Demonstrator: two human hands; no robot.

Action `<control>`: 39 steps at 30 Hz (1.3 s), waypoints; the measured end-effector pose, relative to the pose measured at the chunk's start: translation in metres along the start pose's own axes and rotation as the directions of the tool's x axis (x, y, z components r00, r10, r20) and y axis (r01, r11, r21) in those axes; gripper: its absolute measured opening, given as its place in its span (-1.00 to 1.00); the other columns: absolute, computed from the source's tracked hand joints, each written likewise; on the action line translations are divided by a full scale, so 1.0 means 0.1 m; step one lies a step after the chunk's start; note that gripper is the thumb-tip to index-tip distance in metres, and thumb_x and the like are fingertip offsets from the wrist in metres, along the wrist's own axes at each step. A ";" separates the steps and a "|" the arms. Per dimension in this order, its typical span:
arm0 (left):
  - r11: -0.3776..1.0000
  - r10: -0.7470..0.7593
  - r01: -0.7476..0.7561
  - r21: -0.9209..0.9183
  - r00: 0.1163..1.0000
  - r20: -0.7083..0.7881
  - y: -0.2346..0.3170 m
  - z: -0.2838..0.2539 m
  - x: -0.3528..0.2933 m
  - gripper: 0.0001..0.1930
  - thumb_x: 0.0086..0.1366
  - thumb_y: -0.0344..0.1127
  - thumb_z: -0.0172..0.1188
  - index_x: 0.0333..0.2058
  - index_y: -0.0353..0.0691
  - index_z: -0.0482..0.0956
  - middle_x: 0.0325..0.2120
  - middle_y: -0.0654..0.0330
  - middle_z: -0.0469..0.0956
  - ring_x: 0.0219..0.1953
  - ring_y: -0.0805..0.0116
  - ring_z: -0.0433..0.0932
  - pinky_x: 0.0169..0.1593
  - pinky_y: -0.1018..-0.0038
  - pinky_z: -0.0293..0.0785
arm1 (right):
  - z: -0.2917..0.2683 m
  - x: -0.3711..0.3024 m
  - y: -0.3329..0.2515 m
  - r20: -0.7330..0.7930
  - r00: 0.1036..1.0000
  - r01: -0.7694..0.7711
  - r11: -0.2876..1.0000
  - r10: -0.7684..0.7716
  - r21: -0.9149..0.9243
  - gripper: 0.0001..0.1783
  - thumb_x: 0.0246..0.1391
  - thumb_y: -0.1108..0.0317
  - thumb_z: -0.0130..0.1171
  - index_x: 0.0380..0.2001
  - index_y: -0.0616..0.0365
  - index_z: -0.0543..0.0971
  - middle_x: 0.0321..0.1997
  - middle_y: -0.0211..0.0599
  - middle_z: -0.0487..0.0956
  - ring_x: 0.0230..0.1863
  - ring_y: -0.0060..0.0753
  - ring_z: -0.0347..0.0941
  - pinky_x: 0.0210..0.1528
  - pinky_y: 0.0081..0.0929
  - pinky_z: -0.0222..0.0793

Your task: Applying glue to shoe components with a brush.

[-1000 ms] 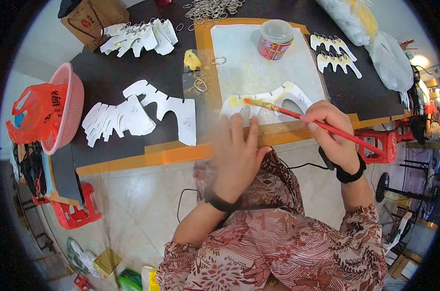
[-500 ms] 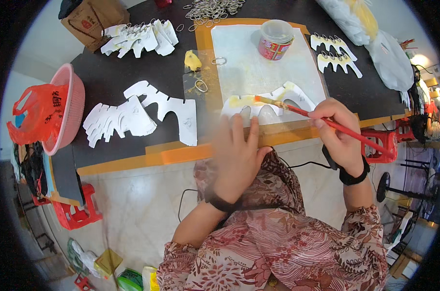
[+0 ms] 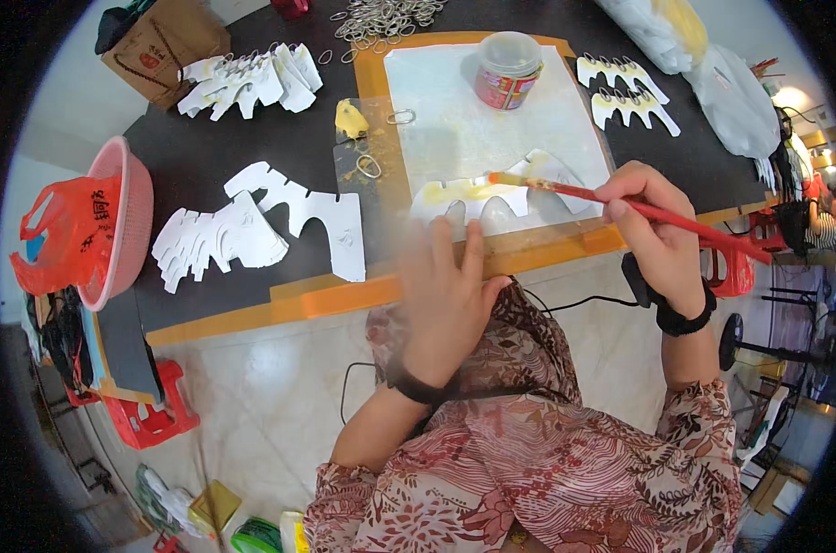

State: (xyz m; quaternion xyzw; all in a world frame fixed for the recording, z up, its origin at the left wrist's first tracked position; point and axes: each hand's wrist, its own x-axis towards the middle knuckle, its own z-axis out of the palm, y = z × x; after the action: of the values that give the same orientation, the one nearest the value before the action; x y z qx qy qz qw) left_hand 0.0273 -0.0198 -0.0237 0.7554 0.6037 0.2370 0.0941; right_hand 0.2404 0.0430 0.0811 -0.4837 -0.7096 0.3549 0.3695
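Observation:
A white cut-out piece (image 3: 441,196) with notches and arched cut-outs lies on the near part of a white sheet (image 3: 418,101); yellowish paste streaks its upper band. My left hand (image 3: 447,300) is partly blurred, fingers stretched and apart, with fingertips at the piece's lower edge. Between the thumb and fingers of my right hand (image 3: 658,230) is a red-handled brush (image 3: 575,191), its bristle tip against the yellowed band. Farther back on the sheet stands an uncovered clear tub (image 3: 508,78) with a red label.
White cut-outs (image 3: 220,235) lie stacked at left beside a pink basket (image 3: 132,221). Pieces fitted with metal rings (image 3: 243,78) lie behind them, and ringed pieces (image 3: 625,97) at right. Loose rings (image 3: 381,23) are heaped at the back. A yellow lump (image 3: 351,120) sits left of the sheet.
The brush tip has moved a little to the right along the piece, and my right hand has shifted right with it. My left hand stays at the piece's edge. The whole view has shifted slightly.

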 end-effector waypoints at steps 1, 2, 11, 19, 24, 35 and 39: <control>1.000 0.002 -0.002 0.010 1.000 -0.011 0.00 0.00 0.00 -0.30 0.09 -0.02 0.36 0.16 -0.20 0.41 0.13 -0.14 0.24 0.20 -0.31 0.17 0.19 -0.13 0.15 | -0.01 0.01 -0.02 0.053 0.994 0.094 0.995 -0.092 -0.042 -0.90 0.09 0.50 0.08 -0.34 0.27 0.55 -0.36 -0.32 0.55 -0.35 -0.54 0.45 -0.29 -0.54 0.35; 1.000 0.004 -0.003 0.010 1.000 -0.010 0.00 0.00 0.00 -0.30 0.09 -0.02 0.36 0.16 -0.20 0.41 0.13 -0.14 0.24 0.20 -0.31 0.17 0.19 -0.13 0.15 | -0.01 0.01 -0.04 0.051 0.995 0.093 0.995 -0.091 -0.042 -0.90 0.09 0.50 0.08 -0.34 0.27 0.55 -0.36 -0.32 0.55 -0.35 -0.54 0.45 -0.29 -0.54 0.35; 1.000 0.001 -0.001 0.006 1.000 0.008 0.01 -0.01 0.00 -0.30 0.09 -0.03 0.36 0.17 -0.20 0.41 0.13 -0.13 0.24 0.20 -0.28 0.16 0.20 -0.12 0.13 | 0.00 -0.07 -0.03 0.186 0.942 0.311 0.935 -0.279 -0.172 -0.86 -0.07 0.61 0.09 -0.38 0.24 0.55 -0.43 -0.20 0.51 -0.41 -0.27 0.46 -0.36 -0.45 0.35; 1.000 -0.002 0.002 0.005 1.000 0.014 0.01 -0.02 0.00 -0.31 0.10 -0.03 0.36 0.17 -0.19 0.40 0.13 -0.13 0.24 0.21 -0.28 0.16 0.20 -0.12 0.13 | 0.11 -0.08 -0.06 0.156 0.937 0.336 0.928 -0.313 -0.160 -0.82 -0.07 0.62 0.11 -0.33 0.24 0.55 -0.38 -0.19 0.51 -0.40 -0.23 0.47 -0.34 -0.44 0.38; 1.000 -0.001 0.001 0.028 1.000 0.008 0.03 -0.01 0.01 -0.31 0.10 -0.02 0.36 0.17 -0.18 0.40 0.13 -0.13 0.24 0.21 -0.27 0.16 0.20 -0.12 0.14 | 0.18 -0.12 -0.07 0.171 0.950 0.292 0.941 -0.263 -0.173 -0.80 -0.10 0.62 0.10 -0.33 0.23 0.55 -0.38 -0.18 0.50 -0.38 -0.20 0.48 -0.33 -0.43 0.39; 0.999 0.009 -0.009 0.036 1.000 -0.007 0.01 0.01 -0.01 -0.30 0.10 -0.01 0.35 0.19 -0.17 0.40 0.14 -0.12 0.23 0.22 -0.29 0.15 0.19 -0.15 0.13 | 0.15 -0.11 -0.07 0.139 0.954 0.290 0.934 -0.265 -0.208 -0.85 -0.05 0.59 0.10 -0.33 0.26 0.53 -0.38 -0.15 0.50 -0.38 -0.19 0.47 -0.33 -0.40 0.37; 0.999 0.000 0.000 0.032 1.000 0.001 0.00 0.01 -0.01 -0.30 0.10 -0.01 0.35 0.19 -0.17 0.40 0.14 -0.12 0.23 0.22 -0.29 0.15 0.19 -0.15 0.13 | 0.07 -0.13 -0.05 0.146 0.961 0.262 0.941 -0.235 -0.215 -0.86 -0.03 0.59 0.10 -0.33 0.26 0.53 -0.39 -0.15 0.50 -0.37 -0.20 0.47 -0.33 -0.42 0.37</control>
State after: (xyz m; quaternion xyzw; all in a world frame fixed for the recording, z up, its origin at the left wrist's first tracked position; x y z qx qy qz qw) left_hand 0.0280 -0.0204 -0.0249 0.7569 0.6074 0.2268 0.0823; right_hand 0.2359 0.0286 0.0801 -0.4082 -0.8224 0.2477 0.3093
